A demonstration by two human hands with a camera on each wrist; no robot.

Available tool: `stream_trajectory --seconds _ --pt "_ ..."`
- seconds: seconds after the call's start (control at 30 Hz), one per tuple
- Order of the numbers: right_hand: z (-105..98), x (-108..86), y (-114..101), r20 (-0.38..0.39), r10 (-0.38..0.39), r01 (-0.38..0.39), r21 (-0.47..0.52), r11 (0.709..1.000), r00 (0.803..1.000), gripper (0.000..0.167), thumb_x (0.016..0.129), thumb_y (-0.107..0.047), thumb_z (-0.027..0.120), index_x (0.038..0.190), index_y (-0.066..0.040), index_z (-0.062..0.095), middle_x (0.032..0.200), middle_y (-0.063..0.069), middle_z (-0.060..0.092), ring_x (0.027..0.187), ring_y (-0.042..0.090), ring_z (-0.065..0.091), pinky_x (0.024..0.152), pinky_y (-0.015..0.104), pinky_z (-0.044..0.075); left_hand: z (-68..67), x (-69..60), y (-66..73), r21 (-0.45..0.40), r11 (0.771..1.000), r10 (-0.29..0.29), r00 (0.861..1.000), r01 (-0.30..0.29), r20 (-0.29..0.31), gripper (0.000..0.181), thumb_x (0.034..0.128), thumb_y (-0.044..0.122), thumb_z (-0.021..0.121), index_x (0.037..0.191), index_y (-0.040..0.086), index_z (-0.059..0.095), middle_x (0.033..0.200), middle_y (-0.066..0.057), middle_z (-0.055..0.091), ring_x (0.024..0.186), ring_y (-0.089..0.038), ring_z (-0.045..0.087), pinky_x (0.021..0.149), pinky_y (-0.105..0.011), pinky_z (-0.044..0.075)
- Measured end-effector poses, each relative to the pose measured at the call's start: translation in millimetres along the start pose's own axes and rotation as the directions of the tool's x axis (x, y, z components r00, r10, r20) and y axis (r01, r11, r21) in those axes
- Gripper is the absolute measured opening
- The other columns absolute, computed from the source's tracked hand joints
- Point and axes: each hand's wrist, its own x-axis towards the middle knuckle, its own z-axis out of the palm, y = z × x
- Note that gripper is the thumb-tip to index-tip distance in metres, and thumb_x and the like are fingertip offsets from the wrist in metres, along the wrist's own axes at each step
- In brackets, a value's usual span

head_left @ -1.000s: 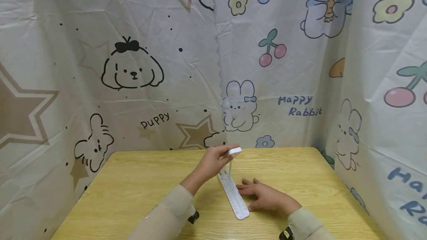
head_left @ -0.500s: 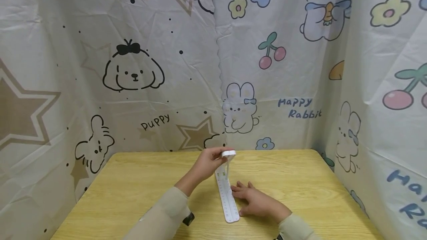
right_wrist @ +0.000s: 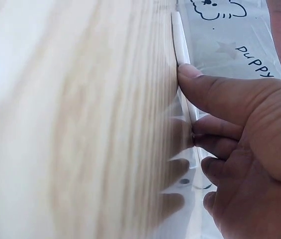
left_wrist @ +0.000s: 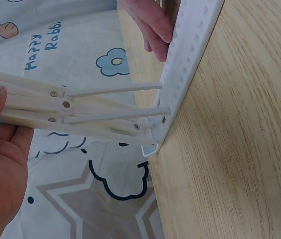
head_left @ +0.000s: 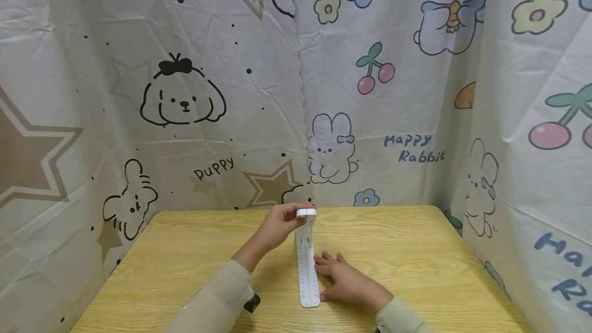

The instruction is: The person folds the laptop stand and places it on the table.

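A white hinged stand lies with its long slotted base (head_left: 308, 276) flat on the wooden table, pointing toward the person. Its upper panel (left_wrist: 31, 99) rises from the far end, joined to the base by two thin struts (left_wrist: 115, 90). The left hand (head_left: 276, 225) pinches the raised panel's top end between thumb and fingers. Beside the base's right edge is the right hand (head_left: 344, 279), palm down with fingers spread; in the right wrist view its thumb and fingertips touch the base's edge (right_wrist: 181, 42).
The wooden table (head_left: 194, 251) ends at a patterned curtain (head_left: 259, 117) hanging behind it and along both sides. A dark wrist device (head_left: 252, 303) shows at the left sleeve.
The stand has shifted left and turned, so its base now points nearly straight toward the person. Both hands have moved left with it, the left still gripping the panel.
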Motion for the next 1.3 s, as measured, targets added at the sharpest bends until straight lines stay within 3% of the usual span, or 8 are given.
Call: stream_trajectory --seconds 0.47,0.8,1.03,1.3 --pt "-0.2 0.1 3.0 -0.005 0.022 -0.022 0.073 0.997 1.0 0.078 0.081 -0.032 0.086 0.145 -0.001 0.055 0.161 0.019 0.039 0.152 0.049 0.021 0.123 0.068 0.008 -2.1 -3.3 -1.0 0.021 1.0 -0.009 1.0 0.009 -0.021 0.027 0.0995 0.009 0.066 0.125 0.018 0.072 0.126 0.0 0.072 0.116 -0.017 0.066 0.097 -0.034 0.057" --pt "-2.1 -2.5 4.8 -0.04 0.105 -0.089 0.29 0.953 0.994 0.06 0.091 -0.029 0.077 0.144 -0.008 0.058 0.162 0.012 0.039 0.154 0.043 0.021 0.122 0.067 0.014 2.1 -6.2 -7.8 0.035 0.999 -0.038 0.998 0.04 -0.044 0.026 0.0991 0.014 0.068 0.124 0.016 0.072 0.124 -0.004 0.072 0.123 -0.025 0.064 0.104 -0.044 0.054" --pt "-9.9 7.8 12.5 -0.122 0.101 -0.062 0.291 0.955 0.987 0.051 0.093 -0.025 0.076 0.14 -0.008 0.061 0.159 0.014 0.043 0.149 0.043 0.034 0.121 0.063 0.025 0.7 -5.6 -18.5 0.033 0.999 -0.035 0.998 0.036 -0.054 0.029 0.0966 0.01 0.071 0.126 0.012 0.071 0.122 -0.007 0.073 0.122 -0.027 0.065 0.111 -0.049 0.048" --pt "-22.0 28.1 24.9 -0.252 0.135 -0.066 0.265 0.962 0.958 0.042 0.092 -0.019 0.077 0.133 -0.012 0.066 0.153 0.013 0.051 0.145 0.041 0.041 0.12 0.063 0.029 -6.5 -8.5 -35.9 0.053 0.997 -0.054 0.994 0.059 -0.097 0.029 0.0959 0.011 0.072 0.125 0.013 0.071 0.122 -0.004 0.073 0.123 -0.027 0.064 0.113 -0.05 0.045"
